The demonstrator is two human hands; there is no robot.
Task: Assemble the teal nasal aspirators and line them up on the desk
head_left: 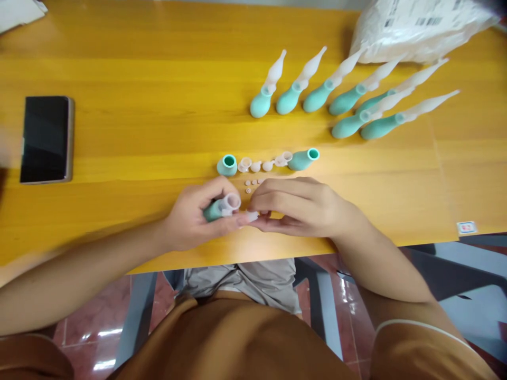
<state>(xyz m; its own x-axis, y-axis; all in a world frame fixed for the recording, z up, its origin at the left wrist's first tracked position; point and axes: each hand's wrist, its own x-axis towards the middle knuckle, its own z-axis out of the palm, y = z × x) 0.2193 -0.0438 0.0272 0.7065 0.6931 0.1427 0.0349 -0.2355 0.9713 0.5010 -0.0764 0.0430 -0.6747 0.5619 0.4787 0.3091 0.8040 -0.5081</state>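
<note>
My left hand (194, 216) is wrapped round a teal squeeze bulb (212, 211) with a clear collar (232, 201) at its mouth. At the left thumb tip is a small translucent piece (252, 216), which the closed fingers of my right hand (297, 207) also pinch; its far end is hidden. Just beyond my hands stand two loose teal bulbs, one on the left (227, 165) and one on the right (304, 159). Between them lie a clear collar (244, 164), another clear collar (283, 158) and two small translucent bulbs (262, 166). Several tiny discs (248, 183) lie nearer me.
Several teal bulbs fitted with long translucent tips (291, 98) stand at the back right of the wooden table (138, 105). Behind them is a plastic-wrapped package (415, 31). A dark phone (45, 140) lies at the left, and a small label (467, 227) is near the right front edge.
</note>
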